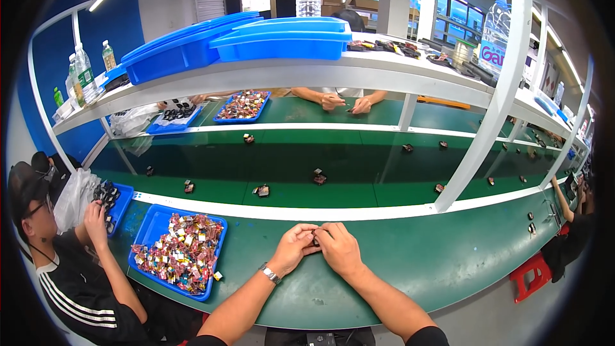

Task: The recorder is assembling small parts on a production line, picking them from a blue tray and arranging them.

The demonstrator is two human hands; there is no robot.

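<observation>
My left hand, with a metal watch on its wrist, and my right hand meet over the green worktop. Their fingers close together on a small dark piece, mostly covered by the fingertips, so its kind cannot be made out. To the left of my hands lies a blue tray heaped with small parts in pink, white and yellow. Beyond the white rail, small dark assemblies with coloured parts, one of them straight ahead, sit spaced out on the green conveyor belt.
A seated co-worker on the left handles black pieces by another blue tray. White posts and a shelf with blue bins and bottles stand ahead. Across the belt another person's hands work. A red stool is at right.
</observation>
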